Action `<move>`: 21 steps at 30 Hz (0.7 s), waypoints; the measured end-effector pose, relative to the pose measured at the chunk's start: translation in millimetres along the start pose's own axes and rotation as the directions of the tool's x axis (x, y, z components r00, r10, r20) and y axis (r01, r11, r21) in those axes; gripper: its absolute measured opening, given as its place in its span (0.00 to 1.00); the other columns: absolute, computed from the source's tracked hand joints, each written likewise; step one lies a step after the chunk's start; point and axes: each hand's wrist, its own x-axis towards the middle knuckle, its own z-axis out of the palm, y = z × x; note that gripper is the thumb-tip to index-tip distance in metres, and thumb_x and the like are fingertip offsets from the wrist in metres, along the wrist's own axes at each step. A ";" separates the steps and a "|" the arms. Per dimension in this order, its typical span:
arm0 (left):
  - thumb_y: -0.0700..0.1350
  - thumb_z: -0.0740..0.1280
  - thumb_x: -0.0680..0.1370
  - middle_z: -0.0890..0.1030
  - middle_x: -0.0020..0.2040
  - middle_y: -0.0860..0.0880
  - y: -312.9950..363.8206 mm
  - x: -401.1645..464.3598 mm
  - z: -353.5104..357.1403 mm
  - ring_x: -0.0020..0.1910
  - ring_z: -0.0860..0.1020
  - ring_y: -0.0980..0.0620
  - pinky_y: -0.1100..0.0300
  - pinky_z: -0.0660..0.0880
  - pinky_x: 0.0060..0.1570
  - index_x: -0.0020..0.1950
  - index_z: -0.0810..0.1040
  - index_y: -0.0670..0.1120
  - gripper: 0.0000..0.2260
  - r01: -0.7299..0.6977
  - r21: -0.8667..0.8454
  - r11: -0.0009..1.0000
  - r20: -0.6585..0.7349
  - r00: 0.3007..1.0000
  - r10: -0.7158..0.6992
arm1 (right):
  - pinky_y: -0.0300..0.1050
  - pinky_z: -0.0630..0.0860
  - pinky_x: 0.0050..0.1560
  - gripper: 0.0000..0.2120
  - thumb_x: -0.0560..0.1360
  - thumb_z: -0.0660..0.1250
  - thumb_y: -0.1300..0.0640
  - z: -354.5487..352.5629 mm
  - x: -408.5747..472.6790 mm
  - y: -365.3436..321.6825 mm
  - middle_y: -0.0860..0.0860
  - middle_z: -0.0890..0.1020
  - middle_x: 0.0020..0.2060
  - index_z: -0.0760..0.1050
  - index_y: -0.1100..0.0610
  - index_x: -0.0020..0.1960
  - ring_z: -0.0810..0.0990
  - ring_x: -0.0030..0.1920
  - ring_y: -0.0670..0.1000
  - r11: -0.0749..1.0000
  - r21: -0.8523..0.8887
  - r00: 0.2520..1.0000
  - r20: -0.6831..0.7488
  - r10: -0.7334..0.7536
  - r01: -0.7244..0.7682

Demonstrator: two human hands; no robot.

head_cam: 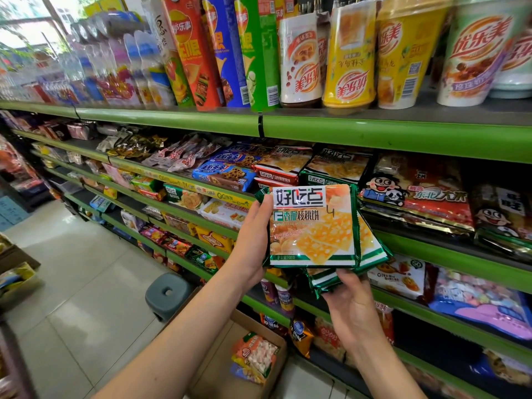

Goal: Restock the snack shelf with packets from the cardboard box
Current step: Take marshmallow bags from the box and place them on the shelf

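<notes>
Head camera is showing the left hand (253, 240) gripping the side of a cookie packet (313, 226) and the right hand (349, 300) holding more packets (371, 254) from below (fanned out behind the first one). They are being held up just in front of the green shelf (431, 249), while the cardboard box (213, 370) is sitting on the floor below.

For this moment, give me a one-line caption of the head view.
Both hands, left and right, hold green-edged biscuit packets before a green snack shelf.
</notes>
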 end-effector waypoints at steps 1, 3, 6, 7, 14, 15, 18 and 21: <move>0.75 0.68 0.68 0.67 0.78 0.48 0.1 -0.1 0.4 0.75 0.67 0.42 0.35 0.61 0.73 0.78 0.63 0.55 0.44 0.000 0.007 1.000 -0.003 1.000 0.000 | 0.56 0.74 0.59 0.24 0.68 0.66 0.65 -0.5 0.1 0.0 0.52 0.83 0.52 0.72 0.55 0.64 0.80 0.55 0.55 1.000 0.001 1.000 0.002 0.001 -0.001; 0.75 0.68 0.68 0.67 0.78 0.49 -0.3 -0.2 1.0 0.76 0.67 0.42 0.35 0.61 0.73 0.78 0.63 0.56 0.44 -0.002 0.010 1.000 -0.005 1.000 0.002 | 0.56 0.74 0.59 0.25 0.68 0.66 0.65 -1.6 0.1 0.2 0.52 0.83 0.52 0.71 0.56 0.65 0.80 0.55 0.56 1.000 0.003 1.000 0.000 0.005 -0.005; 0.75 0.68 0.67 0.68 0.77 0.49 -0.7 0.4 1.6 0.75 0.67 0.42 0.35 0.62 0.73 0.78 0.64 0.57 0.44 -0.001 0.011 1.000 -0.005 1.000 0.001 | 0.58 0.72 0.61 0.27 0.69 0.66 0.64 -3.4 0.8 0.8 0.52 0.83 0.52 0.69 0.57 0.67 0.79 0.57 0.56 1.000 0.005 1.000 -0.001 0.013 -0.013; 0.75 0.68 0.67 0.68 0.77 0.49 -0.8 0.3 1.9 0.75 0.67 0.42 0.35 0.61 0.73 0.78 0.64 0.57 0.44 0.001 0.013 1.000 -0.003 1.000 -0.001 | 0.58 0.72 0.62 0.27 0.68 0.67 0.64 -3.7 0.9 0.9 0.52 0.83 0.52 0.70 0.57 0.67 0.79 0.57 0.56 1.000 0.004 1.000 -0.001 0.012 -0.012; 0.68 0.70 0.71 0.74 0.73 0.46 2.0 -1.3 2.6 0.70 0.74 0.42 0.36 0.67 0.70 0.78 0.64 0.53 0.39 0.038 0.023 0.999 -0.008 0.999 -0.037 | 0.56 0.76 0.58 0.24 0.70 0.67 0.64 -2.8 1.3 0.8 0.51 0.85 0.53 0.73 0.55 0.65 0.83 0.54 0.53 1.000 -0.014 1.000 0.014 -0.014 0.015; 0.65 0.70 0.74 0.77 0.70 0.46 2.1 -0.8 1.8 0.67 0.77 0.43 0.37 0.70 0.68 0.77 0.65 0.52 0.36 0.027 0.022 0.999 0.010 1.000 -0.027 | 0.56 0.76 0.58 0.23 0.70 0.67 0.64 -2.7 1.4 1.3 0.52 0.84 0.53 0.73 0.56 0.65 0.83 0.54 0.53 1.000 -0.016 1.000 0.012 -0.019 0.019; 0.61 0.71 0.73 0.80 0.67 0.46 3.0 1.3 0.4 0.65 0.79 0.43 0.38 0.72 0.67 0.76 0.66 0.50 0.35 0.027 0.038 0.999 0.038 0.999 -0.029 | 0.57 0.75 0.60 0.24 0.69 0.67 0.63 -2.0 1.6 2.8 0.53 0.83 0.52 0.72 0.58 0.66 0.80 0.57 0.56 1.000 -0.003 1.000 -0.017 -0.018 0.018; 0.58 0.72 0.73 0.79 0.67 0.45 4.3 7.2 -2.8 0.64 0.79 0.42 0.38 0.73 0.65 0.77 0.63 0.49 0.36 0.047 0.036 0.998 0.066 0.997 -0.050 | 0.59 0.74 0.62 0.27 0.68 0.67 0.64 1.0 2.1 5.0 0.54 0.83 0.53 0.70 0.59 0.68 0.79 0.58 0.57 0.999 0.005 0.999 -0.037 -0.033 0.033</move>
